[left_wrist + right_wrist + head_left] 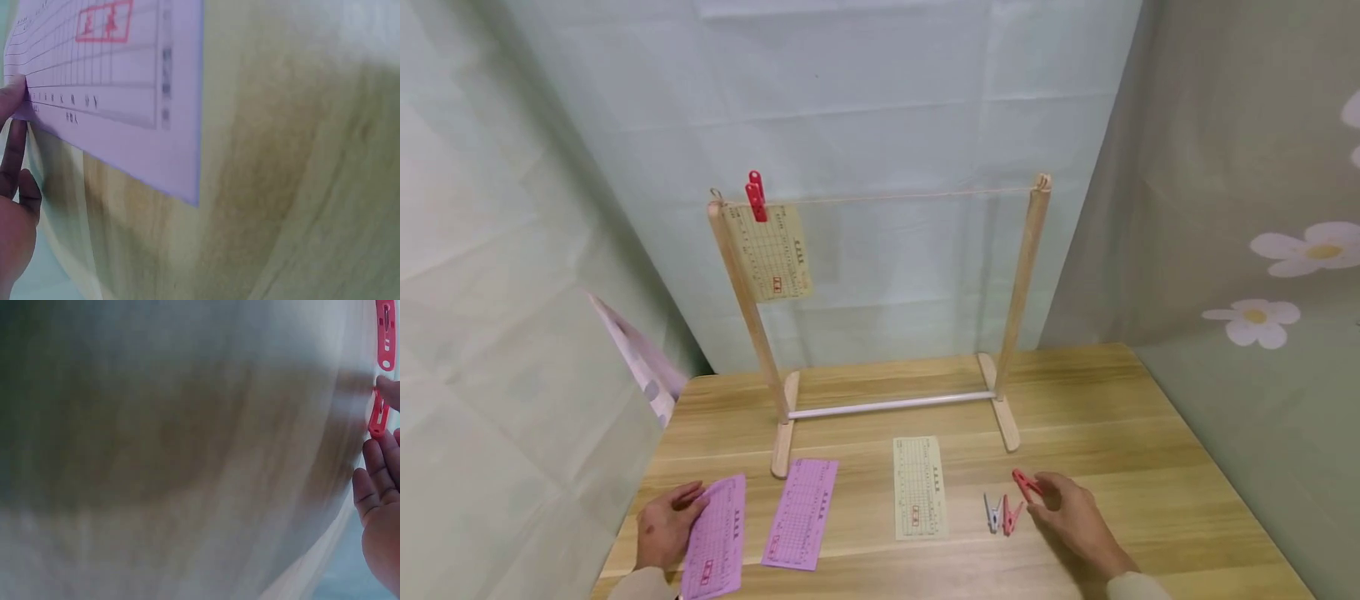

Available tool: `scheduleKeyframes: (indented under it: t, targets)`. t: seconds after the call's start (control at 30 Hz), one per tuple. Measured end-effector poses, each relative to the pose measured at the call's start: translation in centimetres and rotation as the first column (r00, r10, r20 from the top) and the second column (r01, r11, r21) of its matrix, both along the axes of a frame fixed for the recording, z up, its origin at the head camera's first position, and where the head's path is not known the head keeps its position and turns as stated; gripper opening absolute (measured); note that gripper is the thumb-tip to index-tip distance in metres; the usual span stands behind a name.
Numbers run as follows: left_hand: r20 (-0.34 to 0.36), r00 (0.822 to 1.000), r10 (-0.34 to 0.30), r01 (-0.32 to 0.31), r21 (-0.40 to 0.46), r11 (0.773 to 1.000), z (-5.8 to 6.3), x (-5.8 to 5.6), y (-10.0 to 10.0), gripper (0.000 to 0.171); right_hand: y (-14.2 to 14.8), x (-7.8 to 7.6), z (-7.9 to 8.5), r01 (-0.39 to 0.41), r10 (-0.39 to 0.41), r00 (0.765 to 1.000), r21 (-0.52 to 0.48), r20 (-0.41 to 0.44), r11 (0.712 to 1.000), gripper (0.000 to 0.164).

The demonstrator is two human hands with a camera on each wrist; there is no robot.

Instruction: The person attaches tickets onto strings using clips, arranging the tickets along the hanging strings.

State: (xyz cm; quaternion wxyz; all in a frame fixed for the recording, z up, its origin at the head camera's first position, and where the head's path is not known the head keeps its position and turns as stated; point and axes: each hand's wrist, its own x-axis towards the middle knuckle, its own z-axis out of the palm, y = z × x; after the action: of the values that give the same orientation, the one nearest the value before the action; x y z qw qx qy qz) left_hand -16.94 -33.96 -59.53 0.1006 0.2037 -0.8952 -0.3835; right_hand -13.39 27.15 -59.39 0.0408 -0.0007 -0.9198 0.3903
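Note:
At the table's left edge my left hand pinches a purple printed paper slip by its left side. In the left wrist view the thumb lies on top of the slip and fingers are beneath, with the sheet raised off the wood. On the right, my right hand holds the end of a red clothespin between thumb and fingertips. Close by lie another red clothespin and a grey one. A second purple slip and a yellow slip lie flat between the hands.
Behind the slips stands a wooden frame with a string across its top. From the string's left end hangs a yellow slip, clipped by a red clothespin. Cloth curtains surround the wooden table.

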Motion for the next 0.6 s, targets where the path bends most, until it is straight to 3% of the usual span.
scheduleKeyframes:
  t: [0.1, 0.27, 0.47, 0.6]
  targets:
    - [0.02, 1.0, -0.003, 0.002, 0.02, 1.0, 0.3, -0.1, 0.1, 0.035, 0.2, -0.1, 0.0, -0.001, 0.001, 1.0, 0.002, -0.004, 1.0, 0.05]
    - [-0.01, 0.998, -0.07, 0.07, 0.033, 0.997, 1.1, -0.3, -0.1, 0.039, 0.5, -0.5, -0.1, 0.011, -0.011, 0.999, 0.003, -0.043, 1.0, 0.049]
    - [-0.03, 0.991, -0.133, 0.135, 0.046, 0.99, 2.8, -0.6, -0.7, 0.032, 0.8, -1.3, 1.2, -0.023, 0.021, 0.999, -0.057, -0.031, 0.998, 0.051]
    - [-0.046, 0.986, -0.159, 0.16, 0.033, 0.987, 4.0, -1.2, -0.8, 0.023, 0.9, -1.9, 2.5, -0.075, 0.071, 0.99, -0.029, -0.123, 0.997, 0.053]
